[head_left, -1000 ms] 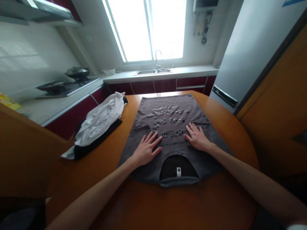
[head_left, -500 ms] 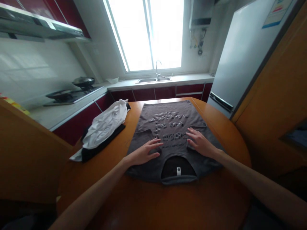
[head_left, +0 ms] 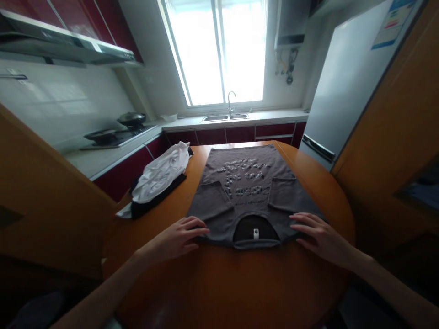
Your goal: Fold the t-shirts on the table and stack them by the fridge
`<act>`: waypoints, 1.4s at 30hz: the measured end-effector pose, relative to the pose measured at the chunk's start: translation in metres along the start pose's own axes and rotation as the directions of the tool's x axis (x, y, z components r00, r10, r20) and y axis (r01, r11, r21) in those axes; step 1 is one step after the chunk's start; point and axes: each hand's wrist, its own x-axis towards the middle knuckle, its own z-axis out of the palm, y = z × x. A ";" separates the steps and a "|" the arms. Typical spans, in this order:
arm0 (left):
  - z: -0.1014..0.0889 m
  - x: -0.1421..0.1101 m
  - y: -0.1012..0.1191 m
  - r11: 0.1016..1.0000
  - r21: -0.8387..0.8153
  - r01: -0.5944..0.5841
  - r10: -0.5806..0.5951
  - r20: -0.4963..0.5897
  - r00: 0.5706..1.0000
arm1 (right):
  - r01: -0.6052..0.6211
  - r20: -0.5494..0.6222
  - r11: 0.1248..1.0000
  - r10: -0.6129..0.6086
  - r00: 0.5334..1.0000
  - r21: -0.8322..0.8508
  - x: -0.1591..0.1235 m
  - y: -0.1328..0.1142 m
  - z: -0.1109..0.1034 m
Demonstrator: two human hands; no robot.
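1. My left hand is at 8 o'clock from the middle of the gray shirt, palm down and open, fingers loosely bent, thumb apart; its fingertips meet the shirt's near edge, and I cannot tell whether they press or hover
2. My right hand is at 4 o'clock, open, fingers a little spread over the near corner; I see no pinch, and contact is unclear to me
3. The gray shirt lies flat on the wooden table, collar at 6 o'clock, both sleeves turned inward
4. White and black clothing is heaped at 9 to 10 o'clock
5. Far off at 10 o'clock I see a lidded pan, contents hidden, and a pale bowl, contents unclear
6. The sink is at 11 o'clock; I cannot see into its basins
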 end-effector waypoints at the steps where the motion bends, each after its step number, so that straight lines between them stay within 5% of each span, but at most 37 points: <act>1: 0.003 -0.007 -0.003 0.999 0.034 0.007 -0.007 -0.014 1.000 | 0.007 0.000 1.000 -0.007 1.000 -0.021 -0.005 0.003 0.000; 10: 0.020 -0.044 -0.024 0.981 0.143 0.130 -0.115 -0.105 0.988 | -0.020 -0.071 0.984 0.008 0.997 -0.178 -0.029 0.042 -0.001; 20: 0.025 -0.048 -0.046 0.985 0.171 -0.012 0.049 -0.217 0.975 | 0.058 -0.057 0.927 -0.085 0.995 -0.370 -0.036 0.066 -0.010; 30: 0.032 -0.039 -0.047 0.976 0.214 -0.042 0.103 -0.280 0.954 | -0.017 -0.186 0.953 -0.042 0.982 -0.303 -0.041 0.076 -0.007; 42: 0.029 -0.045 -0.046 0.998 -0.003 -0.059 0.054 -0.342 0.938 | 0.062 -0.150 0.941 -0.117 0.982 -0.332 -0.053 0.072 -0.016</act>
